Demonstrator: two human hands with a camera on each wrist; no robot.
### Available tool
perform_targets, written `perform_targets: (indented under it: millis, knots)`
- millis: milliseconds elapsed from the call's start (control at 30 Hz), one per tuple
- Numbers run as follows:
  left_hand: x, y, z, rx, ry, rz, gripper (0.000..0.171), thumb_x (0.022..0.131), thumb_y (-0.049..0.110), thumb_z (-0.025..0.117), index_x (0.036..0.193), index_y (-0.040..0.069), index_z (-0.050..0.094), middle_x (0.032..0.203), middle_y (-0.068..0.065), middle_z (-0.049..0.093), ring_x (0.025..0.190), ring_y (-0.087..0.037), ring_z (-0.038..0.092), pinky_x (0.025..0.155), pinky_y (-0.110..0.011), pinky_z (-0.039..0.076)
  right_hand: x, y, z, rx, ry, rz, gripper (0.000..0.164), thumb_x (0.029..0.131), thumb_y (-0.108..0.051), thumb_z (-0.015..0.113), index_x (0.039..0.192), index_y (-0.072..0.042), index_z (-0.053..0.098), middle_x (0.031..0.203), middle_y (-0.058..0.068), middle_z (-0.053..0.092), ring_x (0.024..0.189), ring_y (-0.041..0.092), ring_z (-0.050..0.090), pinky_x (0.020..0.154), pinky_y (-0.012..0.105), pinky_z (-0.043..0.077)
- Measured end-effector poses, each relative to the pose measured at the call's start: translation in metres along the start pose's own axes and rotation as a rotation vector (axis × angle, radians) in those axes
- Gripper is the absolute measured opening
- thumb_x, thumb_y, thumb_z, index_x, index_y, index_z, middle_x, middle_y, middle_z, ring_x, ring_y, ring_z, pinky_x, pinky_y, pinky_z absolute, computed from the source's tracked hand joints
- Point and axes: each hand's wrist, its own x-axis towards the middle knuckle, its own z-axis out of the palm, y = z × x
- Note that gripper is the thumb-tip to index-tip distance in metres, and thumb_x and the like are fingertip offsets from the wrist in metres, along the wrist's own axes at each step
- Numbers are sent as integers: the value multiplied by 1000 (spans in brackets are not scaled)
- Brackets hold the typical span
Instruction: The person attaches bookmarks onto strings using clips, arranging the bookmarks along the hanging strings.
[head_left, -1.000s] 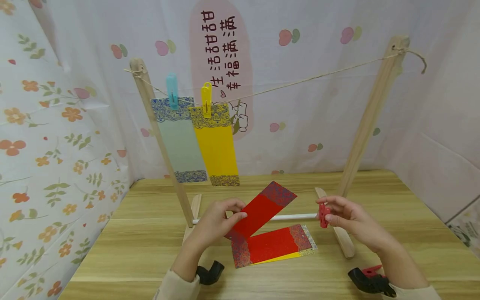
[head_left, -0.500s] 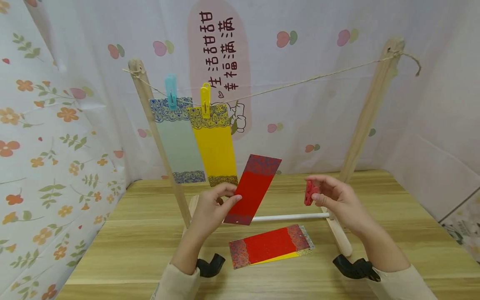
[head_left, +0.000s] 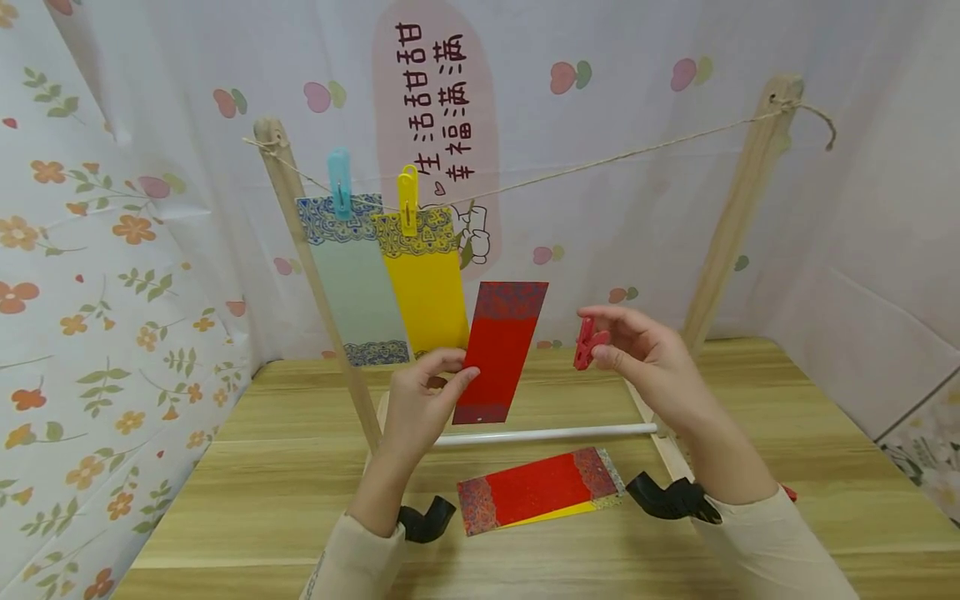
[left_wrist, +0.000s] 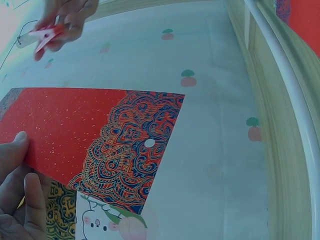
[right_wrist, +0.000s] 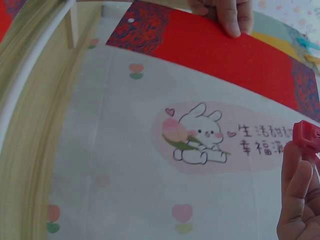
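My left hand [head_left: 426,400] pinches a red card [head_left: 498,358] by its left edge. The card stands almost upright, with patterned bands at both ends and a small hole near its lower end, seen in the left wrist view. To the right, my right hand [head_left: 645,354] holds a red clothespin [head_left: 587,343] between thumb and fingers, apart from the card. A string [head_left: 600,161] runs above both hands between two wooden posts. From it hang a pale green card [head_left: 356,292] under a blue clothespin [head_left: 340,185] and a yellow card [head_left: 427,292] under a yellow clothespin [head_left: 408,200].
On the table [head_left: 247,517] lies a stack of cards [head_left: 540,492], a red one on top. A white rod [head_left: 547,434] joins the feet of the left post [head_left: 318,283] and right post [head_left: 735,225]. A patterned curtain [head_left: 585,250] hangs behind.
My left hand has raised the red card and turned it from slanted to nearly upright. My right hand has moved up and left with the red clothespin, closer to the card.
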Motion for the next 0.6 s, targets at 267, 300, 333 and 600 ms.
perform_targets:
  millis: [267, 300, 333, 600]
  knots:
    - [4, -1, 3, -51, 77, 31, 16, 84, 2, 77, 99, -3, 74, 90, -16, 76, 77, -26, 72, 72, -20, 57, 20, -19, 15, -13, 23, -68, 35, 94, 4, 62, 128, -4, 62, 102, -4, 64, 95, 11, 63, 80, 19, 55]
    - [5, -2, 3, -58, 88, 45, 15, 83, 1, 77, 98, -3, 73, 89, -16, 76, 76, -26, 72, 71, -19, 57, 22, -21, 16, -20, 29, -76, 35, 94, 4, 62, 128, -3, 62, 102, -4, 65, 96, 11, 63, 80, 19, 55]
    - [6, -2, 4, -62, 100, 62, 15, 83, 0, 76, 97, -4, 73, 89, -17, 76, 75, -25, 72, 71, -18, 57, 25, -24, 18, -24, 35, -85, 35, 93, 4, 63, 128, -2, 61, 102, -5, 65, 97, 12, 62, 81, 19, 55]
    - [12, 0, 4, -82, 155, 121, 15, 83, -1, 77, 96, -5, 72, 87, -18, 76, 73, -27, 72, 72, -15, 56, 42, -41, 31, 40, 76, -104, 36, 92, 5, 63, 127, -1, 61, 94, -1, 65, 79, 16, 59, 67, 23, 49]
